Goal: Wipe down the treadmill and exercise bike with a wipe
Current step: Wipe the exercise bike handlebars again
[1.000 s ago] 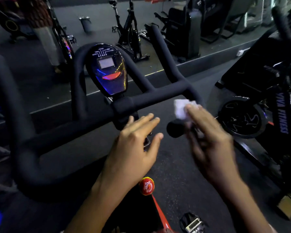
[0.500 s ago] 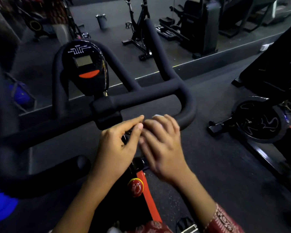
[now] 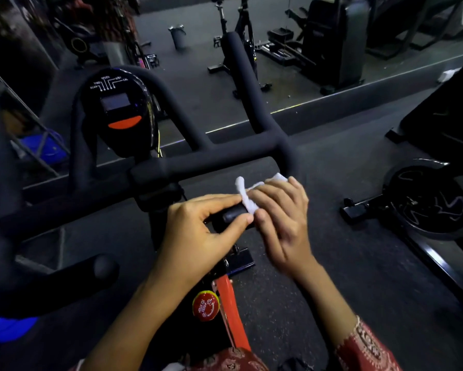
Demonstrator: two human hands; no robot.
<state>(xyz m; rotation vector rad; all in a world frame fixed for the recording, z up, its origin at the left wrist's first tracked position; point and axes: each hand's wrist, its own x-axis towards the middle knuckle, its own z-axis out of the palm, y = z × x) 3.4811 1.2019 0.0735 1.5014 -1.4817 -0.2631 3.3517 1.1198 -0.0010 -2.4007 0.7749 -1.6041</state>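
Note:
An exercise bike's black padded handlebar [image 3: 214,159] fills the middle of the view, with an oval console [image 3: 118,111] at its upper left. My right hand [image 3: 281,218] wraps a white wipe [image 3: 247,192] round the right grip end of the bar. My left hand [image 3: 201,231] pinches the black tip of that grip [image 3: 231,216] between thumb and fingers, right beside the wipe. A red knob [image 3: 205,306] and orange frame tube [image 3: 231,314] sit below my hands.
A second bike's flywheel and base [image 3: 431,203] stand at the right on the dark floor. A mirror wall ahead reflects more gym machines. The handlebar's left grip end [image 3: 102,267] juts toward me at the lower left. Something blue [image 3: 5,328] lies at the bottom left.
The wipe, hidden under my right hand half a second ago, now shows above the fingers on the grip. My left hand has closed on the grip's tip. The view has shifted slightly.

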